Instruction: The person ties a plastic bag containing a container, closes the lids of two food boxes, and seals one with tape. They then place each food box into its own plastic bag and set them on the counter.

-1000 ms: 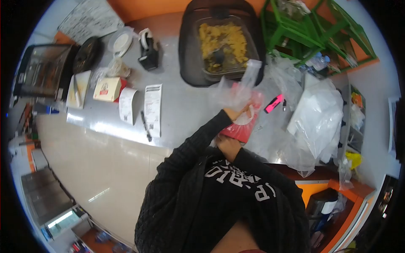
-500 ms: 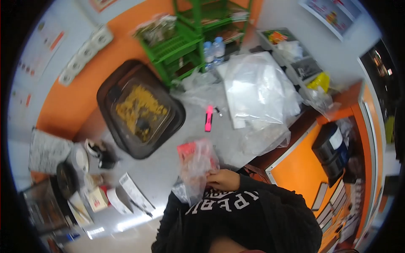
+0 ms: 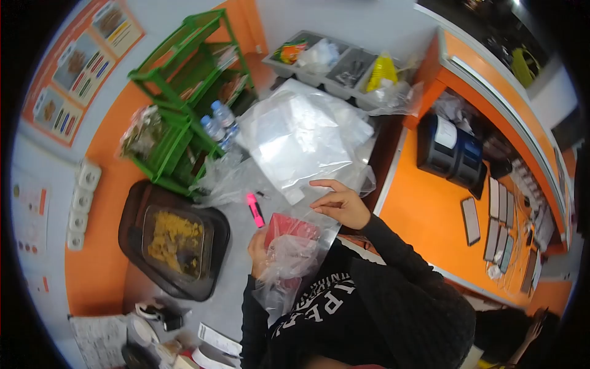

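Observation:
Close to my chest, a red packet [image 3: 294,227] sits partly inside a crumpled clear plastic bag [image 3: 289,261]. My left hand [image 3: 257,251] is closed around the side of the bag and packet; some of its fingers are hidden behind them. My right hand [image 3: 345,206] is raised to the right of the packet, fingers apart, with nothing visible in it. It is nearest to a stack of clear plastic sheets or bags [image 3: 301,138]. On the grey counter, a pink highlighter [image 3: 254,210] lies just beyond the packet.
To the left is a dark tray [image 3: 218,237] holding a clear container of yellow crumbly food [image 3: 175,237]. A green rack [image 3: 178,138] and water bottles [image 3: 222,114] stand behind. Grey bins [image 3: 344,64] line the wall. Several phones [image 3: 470,220] lie on the orange desk. Another person's hand [image 3: 533,332] shows lower right.
My right hand has come off the bag and moved up and right, its fingers spreading. My left hand now shows at the packet's left side. The view has turned toward the right.

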Tool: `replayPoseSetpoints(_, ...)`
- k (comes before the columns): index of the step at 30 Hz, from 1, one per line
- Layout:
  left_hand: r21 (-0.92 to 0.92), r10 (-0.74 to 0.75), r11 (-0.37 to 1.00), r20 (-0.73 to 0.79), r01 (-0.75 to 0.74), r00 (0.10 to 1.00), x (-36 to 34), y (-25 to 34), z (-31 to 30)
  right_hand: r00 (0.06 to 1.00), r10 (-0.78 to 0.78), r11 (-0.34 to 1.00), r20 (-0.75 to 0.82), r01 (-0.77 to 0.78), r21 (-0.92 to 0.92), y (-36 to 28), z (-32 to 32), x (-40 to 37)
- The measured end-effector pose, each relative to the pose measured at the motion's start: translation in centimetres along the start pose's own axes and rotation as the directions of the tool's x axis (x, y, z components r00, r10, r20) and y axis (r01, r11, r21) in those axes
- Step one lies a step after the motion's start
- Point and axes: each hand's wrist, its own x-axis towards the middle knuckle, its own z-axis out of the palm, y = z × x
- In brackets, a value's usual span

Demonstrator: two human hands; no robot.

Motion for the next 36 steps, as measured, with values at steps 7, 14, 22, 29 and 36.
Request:
replayPoseSetpoints(7,0.055,0.0,0.998,-0.146,0.009,0.989,-3.7,1.5,1.9,0.966,0.037,0.984,-0.255,0.009,0.178,3.1,0.1,-1.5)
replayPoseSetpoints(14,0.087,0.024,0.996,-0.194,-0.007,0.981,-3.9,1.8,1.8,0.915,0.192,0.914,-0.354,-0.036,0.403,3.4,-0.7,-2.4)
replayPoseSetpoints(22,0.334,0.171,0.942,-0.521,0.015,0.836,-1.1,2.8,4.0,0.715,0.135,0.971,-0.686,0.041,0.234,6.0,0.9,-2.9)
replayPoseSetpoints(29,0.574,0.381,0.818,-0.603,0.049,0.701,0.1,2.5,3.7,0.911,-0.409,0.816,-0.052,0.34,-0.467,4.7,4.5,-2.5)
replayPoseSetpoints(36,0.518,0.467,0.818,-0.343,-0.25,0.815,0.0,1.3,1.8,0.975,-0.206,0.944,-0.086,0.175,-0.278,6.1,5.3,-2.2)
